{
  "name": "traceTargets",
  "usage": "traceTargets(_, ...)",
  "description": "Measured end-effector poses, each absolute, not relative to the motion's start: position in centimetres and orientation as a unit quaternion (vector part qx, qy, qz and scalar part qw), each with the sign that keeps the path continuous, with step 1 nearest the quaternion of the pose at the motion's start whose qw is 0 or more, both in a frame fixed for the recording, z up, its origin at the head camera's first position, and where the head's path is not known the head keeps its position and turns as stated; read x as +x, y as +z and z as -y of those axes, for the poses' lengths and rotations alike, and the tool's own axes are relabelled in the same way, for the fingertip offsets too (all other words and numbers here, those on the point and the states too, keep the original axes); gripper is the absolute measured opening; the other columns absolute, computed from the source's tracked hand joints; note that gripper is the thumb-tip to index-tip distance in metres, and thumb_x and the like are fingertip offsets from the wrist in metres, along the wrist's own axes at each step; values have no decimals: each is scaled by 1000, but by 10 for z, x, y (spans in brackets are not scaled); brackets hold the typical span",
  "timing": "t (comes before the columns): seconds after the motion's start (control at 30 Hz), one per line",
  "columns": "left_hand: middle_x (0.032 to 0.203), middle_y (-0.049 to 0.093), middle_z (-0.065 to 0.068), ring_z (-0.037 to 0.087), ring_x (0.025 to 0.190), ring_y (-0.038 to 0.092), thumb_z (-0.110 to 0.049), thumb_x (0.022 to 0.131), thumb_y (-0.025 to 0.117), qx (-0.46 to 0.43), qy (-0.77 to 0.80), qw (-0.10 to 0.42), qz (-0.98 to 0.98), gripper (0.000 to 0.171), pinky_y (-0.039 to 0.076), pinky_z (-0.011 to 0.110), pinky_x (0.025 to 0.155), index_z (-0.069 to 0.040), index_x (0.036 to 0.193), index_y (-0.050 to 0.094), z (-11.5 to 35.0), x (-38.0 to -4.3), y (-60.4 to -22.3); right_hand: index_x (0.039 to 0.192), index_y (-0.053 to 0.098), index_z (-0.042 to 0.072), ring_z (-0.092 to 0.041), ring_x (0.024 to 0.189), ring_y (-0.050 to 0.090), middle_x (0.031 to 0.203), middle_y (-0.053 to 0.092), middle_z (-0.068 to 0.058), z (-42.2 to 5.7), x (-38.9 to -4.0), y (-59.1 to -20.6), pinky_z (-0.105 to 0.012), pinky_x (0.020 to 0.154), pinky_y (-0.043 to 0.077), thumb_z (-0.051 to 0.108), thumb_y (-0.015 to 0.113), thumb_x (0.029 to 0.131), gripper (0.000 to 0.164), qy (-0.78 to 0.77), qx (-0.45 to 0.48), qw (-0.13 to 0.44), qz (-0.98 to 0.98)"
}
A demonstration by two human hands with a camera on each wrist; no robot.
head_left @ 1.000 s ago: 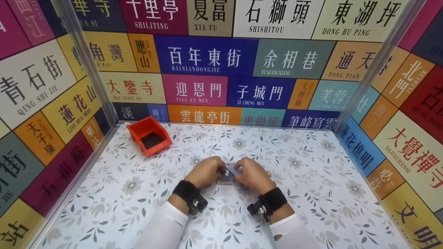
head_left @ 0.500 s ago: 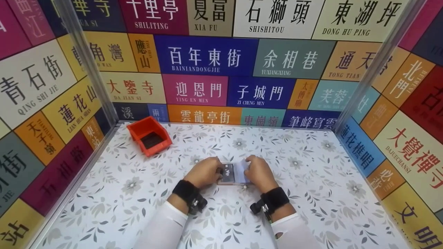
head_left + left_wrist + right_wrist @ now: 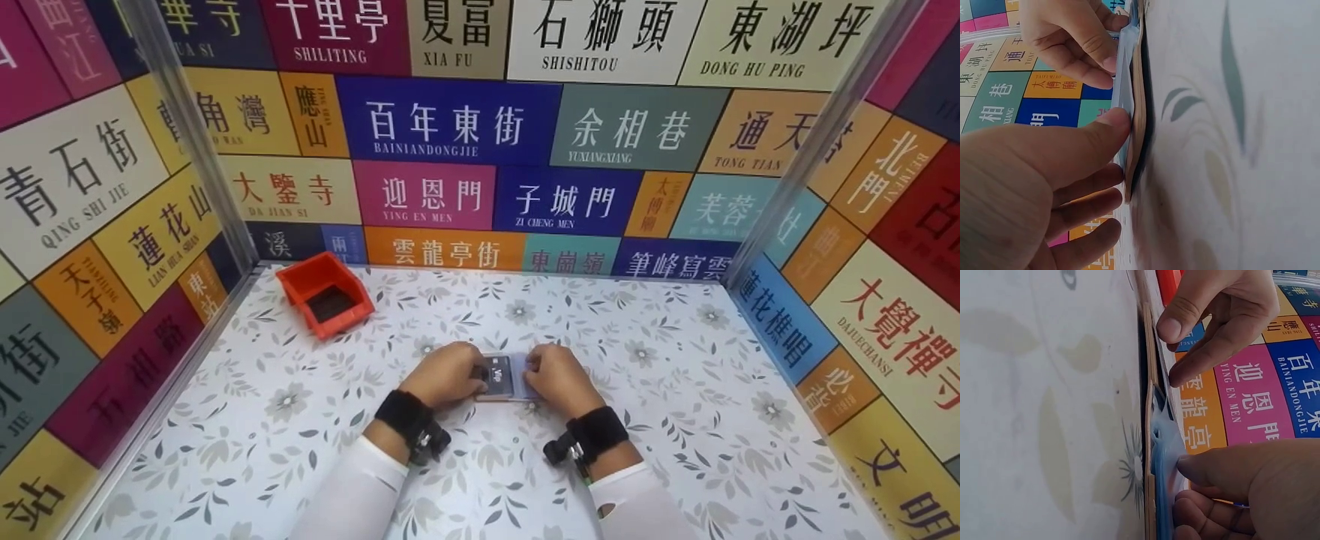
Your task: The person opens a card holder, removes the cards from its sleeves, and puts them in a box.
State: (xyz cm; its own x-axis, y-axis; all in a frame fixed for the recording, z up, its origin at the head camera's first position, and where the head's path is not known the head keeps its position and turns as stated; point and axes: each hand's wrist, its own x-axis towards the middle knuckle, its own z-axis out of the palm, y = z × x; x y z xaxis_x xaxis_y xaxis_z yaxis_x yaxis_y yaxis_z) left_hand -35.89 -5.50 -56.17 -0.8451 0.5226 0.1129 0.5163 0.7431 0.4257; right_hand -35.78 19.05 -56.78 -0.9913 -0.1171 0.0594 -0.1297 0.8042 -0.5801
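A thin, flat card holder [image 3: 1138, 112] with a tan layered edge lies on the table between both hands. On its left part shows a dark card [image 3: 498, 376] with white "Vip" lettering. A translucent bluish plastic sleeve [image 3: 1166, 447] covers the right part. My left hand [image 3: 448, 375] holds the left end, the thumb on top and the fingers along the edge. At the other end, my right hand [image 3: 561, 379] pinches the plastic sleeve between thumb and curled fingers. The right hand partly hides the sleeve in the head view.
A red-orange open bin [image 3: 325, 295] with something dark in its bottom stands at the back left. The table [image 3: 645, 442] has a white leaf-and-flower cover. Panels with coloured sign lettering [image 3: 450, 120] enclose the back and both sides.
My right hand has moved right, away from the left hand, drawing the plastic with it. More of the dark card shows, and the sleeve now lies lower. The left hand has barely moved.
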Motion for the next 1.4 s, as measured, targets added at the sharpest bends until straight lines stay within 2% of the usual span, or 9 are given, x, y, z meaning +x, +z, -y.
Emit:
traceTargets(0.17,100,80,3,15,82,65,-27,92,92,275,231,4,-933,20,59,39,83,-14,106,85,52,-360,-564,118,83,3,-31,110,79,117,84,-14,-190,-354,-566,-50,106,63,9,83,96,23,297,62,8,953)
traceTargets(0.4,106,82,4,18,89,69,-25,93,91,297,225,-13,-928,21,61,41,87,-13,110,85,48,-361,-568,123,83,4,-32,119,78,125,84,-15,-188,-352,-564,-51,110,61,15,82,101,25,302,52,-3,952)
traceTargets(0.53,110,82,3,19,94,71,-25,95,91,303,217,-20,-928,23,62,42,91,-15,114,85,48,-361,-571,121,83,5,-33,117,79,123,84,-14,-185,-353,-566,-52,108,61,19,80,103,23,309,48,7,950)
traceTargets(0.7,109,81,5,20,94,71,-22,95,91,305,227,-20,-925,21,62,42,91,-11,112,84,49,-362,-572,116,83,5,-33,109,78,115,83,-13,-181,-355,-566,-51,102,63,16,80,102,18,332,57,52,940)
traceTargets(0.97,104,79,2,18,90,70,-22,95,90,323,243,-30,-914,19,62,42,88,-11,108,84,52,-369,-581,121,84,1,-32,113,80,119,85,-17,-175,-356,-568,-49,107,63,13,76,103,23,377,40,13,925)
traceTargets(1.1,103,79,6,19,87,68,-18,94,91,313,236,-20,-920,16,60,42,85,-11,107,84,49,-360,-569,137,77,-5,-25,89,81,109,85,-18,-173,-356,-569,-40,84,68,9,73,101,39,423,13,-5,906)
traceTargets(1.2,105,78,7,20,86,66,-18,93,91,307,225,-25,-924,14,59,41,83,-11,104,84,47,-359,-570,146,70,-8,-18,68,74,98,83,-15,-171,-357,-571,-30,64,63,5,71,99,49,448,9,-10,894)
traceTargets(1.3,107,76,6,19,86,65,-19,94,91,300,216,-27,-929,13,59,41,83,-12,102,84,46,-358,-569,146,70,-7,-11,64,67,96,81,-11,-170,-358,-571,-24,59,57,4,72,97,51,450,8,-2,893)
traceTargets(1.4,109,75,5,19,89,67,-21,94,91,294,214,-23,-931,15,61,41,85,-12,104,84,45,-357,-569,140,75,-5,-13,69,69,98,83,-13,-169,-358,-572,-25,62,59,3,75,96,45,451,6,-4,893)
